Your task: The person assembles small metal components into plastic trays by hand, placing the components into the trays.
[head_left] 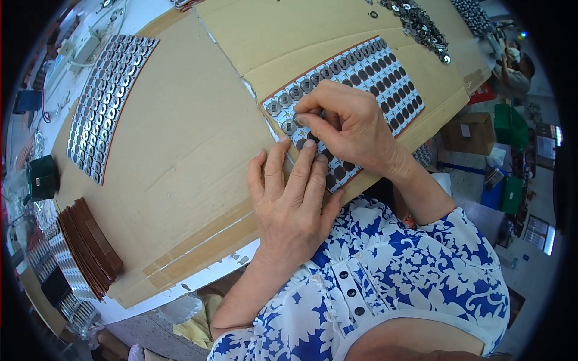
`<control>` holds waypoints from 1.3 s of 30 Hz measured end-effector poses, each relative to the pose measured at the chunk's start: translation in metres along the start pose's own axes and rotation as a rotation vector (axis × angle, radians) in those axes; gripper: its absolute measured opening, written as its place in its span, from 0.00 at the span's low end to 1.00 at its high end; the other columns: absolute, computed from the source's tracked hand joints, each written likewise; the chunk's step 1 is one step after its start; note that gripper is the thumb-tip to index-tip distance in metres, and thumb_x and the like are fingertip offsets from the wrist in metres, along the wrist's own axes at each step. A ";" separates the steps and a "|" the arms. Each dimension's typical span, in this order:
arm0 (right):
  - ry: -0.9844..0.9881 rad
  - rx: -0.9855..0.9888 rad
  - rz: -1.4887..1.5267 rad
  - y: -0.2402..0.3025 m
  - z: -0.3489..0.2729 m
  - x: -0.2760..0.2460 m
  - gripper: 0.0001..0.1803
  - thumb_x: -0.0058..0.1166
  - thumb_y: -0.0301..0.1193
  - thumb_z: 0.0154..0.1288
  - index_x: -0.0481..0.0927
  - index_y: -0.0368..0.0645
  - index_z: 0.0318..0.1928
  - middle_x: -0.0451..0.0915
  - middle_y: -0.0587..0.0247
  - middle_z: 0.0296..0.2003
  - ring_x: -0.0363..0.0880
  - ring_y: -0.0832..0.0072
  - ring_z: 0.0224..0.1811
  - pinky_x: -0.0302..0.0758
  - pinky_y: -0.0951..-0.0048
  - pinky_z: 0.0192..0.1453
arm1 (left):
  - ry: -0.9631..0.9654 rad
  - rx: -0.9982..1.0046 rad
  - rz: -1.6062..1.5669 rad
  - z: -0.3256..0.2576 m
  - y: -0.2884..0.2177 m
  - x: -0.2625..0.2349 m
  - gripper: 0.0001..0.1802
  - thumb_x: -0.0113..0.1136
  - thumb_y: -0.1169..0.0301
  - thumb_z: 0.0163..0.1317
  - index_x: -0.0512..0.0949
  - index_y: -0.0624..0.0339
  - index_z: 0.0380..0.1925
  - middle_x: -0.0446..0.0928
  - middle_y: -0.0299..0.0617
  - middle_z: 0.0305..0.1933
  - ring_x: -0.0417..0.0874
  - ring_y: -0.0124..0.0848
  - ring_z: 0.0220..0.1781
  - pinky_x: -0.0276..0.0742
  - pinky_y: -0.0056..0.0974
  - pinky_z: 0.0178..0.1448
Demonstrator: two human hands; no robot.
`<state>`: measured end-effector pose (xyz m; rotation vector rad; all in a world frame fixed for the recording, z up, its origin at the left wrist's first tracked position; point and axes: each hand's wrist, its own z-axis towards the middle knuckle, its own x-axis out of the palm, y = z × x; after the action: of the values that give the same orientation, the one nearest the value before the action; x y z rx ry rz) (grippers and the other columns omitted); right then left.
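My right hand [355, 123] pinches a small round metal disc [298, 119] between thumb and forefinger, at the left end of a board [389, 90] marked with rows of dark round spots. Grey metal discs sit on the spots along the board's far edge, while the nearer rows show bare dark circles. My left hand [291, 195] lies flat with its fingers spread, the fingertips touching the board's near left edge. Part of the board is hidden beneath my hands.
A second board [107, 105] covered in shiny discs lies at the left. Brown flat boards [90, 246] are stacked at the near left edge. Loose metal parts [418, 27] are heaped at the far right. Cardboard [180, 162] covers the table. A person [515, 75] is beyond, at right.
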<state>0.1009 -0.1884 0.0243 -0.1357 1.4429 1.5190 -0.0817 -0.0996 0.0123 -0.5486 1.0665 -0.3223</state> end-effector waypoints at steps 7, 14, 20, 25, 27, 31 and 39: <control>-0.020 -0.185 -0.043 -0.017 -0.008 -0.008 0.08 0.67 0.15 0.67 0.88 0.34 0.45 0.82 0.57 0.34 0.80 0.67 0.29 0.74 0.66 0.31 | 0.001 0.081 -0.034 0.005 -0.006 0.003 0.29 0.81 0.63 0.61 0.87 0.68 0.59 0.84 0.56 0.70 0.77 0.63 0.78 0.66 0.75 0.80; -0.059 -0.075 -0.083 -0.007 -0.022 -0.016 0.05 0.65 0.21 0.71 0.88 0.38 0.46 0.83 0.56 0.35 0.87 0.59 0.33 0.80 0.61 0.34 | 0.042 0.058 -0.023 0.009 -0.023 0.004 0.29 0.83 0.65 0.61 0.87 0.69 0.59 0.84 0.56 0.71 0.79 0.64 0.78 0.65 0.72 0.83; -0.297 0.192 -0.191 -0.093 0.036 -0.105 0.09 0.63 0.29 0.74 0.92 0.43 0.50 0.90 0.51 0.45 0.92 0.51 0.47 0.88 0.54 0.53 | 0.047 0.060 -0.025 0.008 -0.026 0.007 0.30 0.84 0.67 0.59 0.87 0.68 0.61 0.84 0.57 0.72 0.78 0.65 0.79 0.65 0.71 0.84; -0.364 -0.057 -0.631 -0.192 0.054 -0.163 0.10 0.63 0.30 0.74 0.91 0.46 0.51 0.90 0.53 0.48 0.90 0.50 0.54 0.86 0.49 0.59 | 0.048 0.135 -0.020 0.013 -0.034 0.005 0.33 0.84 0.69 0.55 0.87 0.65 0.62 0.85 0.54 0.73 0.78 0.62 0.80 0.65 0.69 0.85; -0.222 -0.141 -0.603 -0.205 0.051 -0.176 0.12 0.65 0.28 0.75 0.89 0.42 0.56 0.88 0.53 0.48 0.88 0.48 0.48 0.84 0.50 0.53 | 0.088 0.140 -0.022 0.010 -0.034 0.004 0.32 0.83 0.69 0.56 0.86 0.66 0.62 0.84 0.54 0.73 0.77 0.62 0.81 0.64 0.69 0.84; -0.209 0.154 -0.258 -0.131 0.044 -0.154 0.11 0.63 0.25 0.74 0.89 0.37 0.53 0.90 0.56 0.38 0.91 0.66 0.38 0.88 0.60 0.45 | 0.063 0.119 -0.024 0.003 -0.033 0.002 0.31 0.82 0.68 0.58 0.86 0.66 0.62 0.84 0.55 0.73 0.77 0.63 0.81 0.64 0.69 0.84; 0.087 0.408 0.517 -0.039 -0.014 -0.088 0.10 0.68 0.21 0.73 0.92 0.31 0.51 0.90 0.63 0.34 0.86 0.84 0.29 0.80 0.81 0.25 | 0.075 0.130 -0.034 0.014 -0.028 0.007 0.33 0.82 0.68 0.57 0.85 0.66 0.64 0.84 0.54 0.73 0.77 0.62 0.80 0.64 0.68 0.83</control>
<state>0.1642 -0.2570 0.0520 0.4557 1.9262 1.5886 -0.0659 -0.1225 0.0283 -0.4412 1.1011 -0.4414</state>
